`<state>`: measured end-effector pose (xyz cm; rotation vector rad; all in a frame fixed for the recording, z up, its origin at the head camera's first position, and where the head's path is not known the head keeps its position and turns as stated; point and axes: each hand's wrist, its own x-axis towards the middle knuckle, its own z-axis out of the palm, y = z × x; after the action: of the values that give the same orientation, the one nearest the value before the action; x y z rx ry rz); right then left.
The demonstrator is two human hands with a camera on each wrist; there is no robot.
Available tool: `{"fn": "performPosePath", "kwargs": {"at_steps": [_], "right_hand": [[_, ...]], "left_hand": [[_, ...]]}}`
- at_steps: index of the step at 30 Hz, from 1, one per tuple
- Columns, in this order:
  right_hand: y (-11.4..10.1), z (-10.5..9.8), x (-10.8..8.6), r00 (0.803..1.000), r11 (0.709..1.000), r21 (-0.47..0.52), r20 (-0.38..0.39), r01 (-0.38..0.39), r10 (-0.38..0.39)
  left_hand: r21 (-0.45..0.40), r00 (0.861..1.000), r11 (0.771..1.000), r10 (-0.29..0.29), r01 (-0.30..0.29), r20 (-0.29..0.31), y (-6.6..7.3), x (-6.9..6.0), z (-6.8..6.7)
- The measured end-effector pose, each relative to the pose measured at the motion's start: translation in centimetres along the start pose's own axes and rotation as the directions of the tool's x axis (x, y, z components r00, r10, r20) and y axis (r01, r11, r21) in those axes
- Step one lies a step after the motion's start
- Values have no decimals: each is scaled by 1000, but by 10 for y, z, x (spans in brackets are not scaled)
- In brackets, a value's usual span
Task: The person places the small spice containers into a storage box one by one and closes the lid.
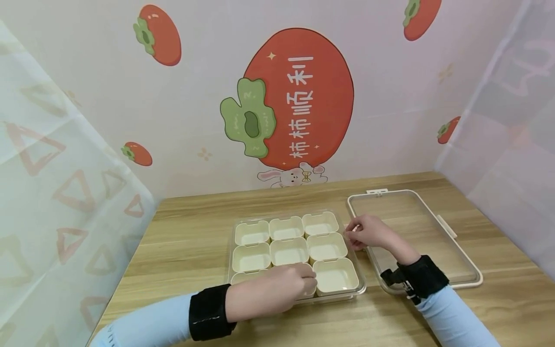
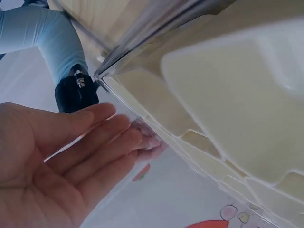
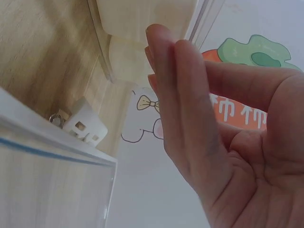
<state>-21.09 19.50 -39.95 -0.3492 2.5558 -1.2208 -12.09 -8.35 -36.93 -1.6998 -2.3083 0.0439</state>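
A clear plastic box (image 1: 362,284) holds cream cups in rows. My left hand (image 1: 277,289) is above its front row, hiding part of the front cups. In the left wrist view its fingers are loosely bent, with nothing in them; a cream cup (image 2: 228,104) fills the right of that view. My right hand (image 1: 368,232) is beside the box's right wall, between the box and the lid (image 1: 416,226). Seen from the right wrist, its fingers are nearly straight and hold nothing. I cannot tell whether it touches the box wall.
The clear lid with a pale rim lies on the wooden table (image 1: 186,250), right of the box. A white latch (image 3: 88,126) juts from its edge. Behind the table hangs a cloth with printed persimmons (image 1: 303,96); light cloths stand at both sides.
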Motion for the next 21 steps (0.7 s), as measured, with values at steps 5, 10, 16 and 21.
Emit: {"fn": "performPosePath", "kwargs": {"at_steps": [5, 10, 16, 21], "right_hand": [[0, -4, -1, 1000, 999, 29, 11, -26, 26], [2, -13, -2, 999, 998, 50, 3, -32, 32], [7, -23, -8, 998, 999, 8, -41, -51, 52], [13, -31, -12, 995, 997, -24, -75, -68, 66]], "left_hand": [[-32, 978, 993, -117, 113, -173, -7, -12, 1], [-103, 936, 963, -267, 249, -228, -19, -30, -1], [-204, 809, 845, -533, 494, -248, -34, -56, 6], [-243, 696, 751, -660, 614, -282, -50, -76, 16]]}}
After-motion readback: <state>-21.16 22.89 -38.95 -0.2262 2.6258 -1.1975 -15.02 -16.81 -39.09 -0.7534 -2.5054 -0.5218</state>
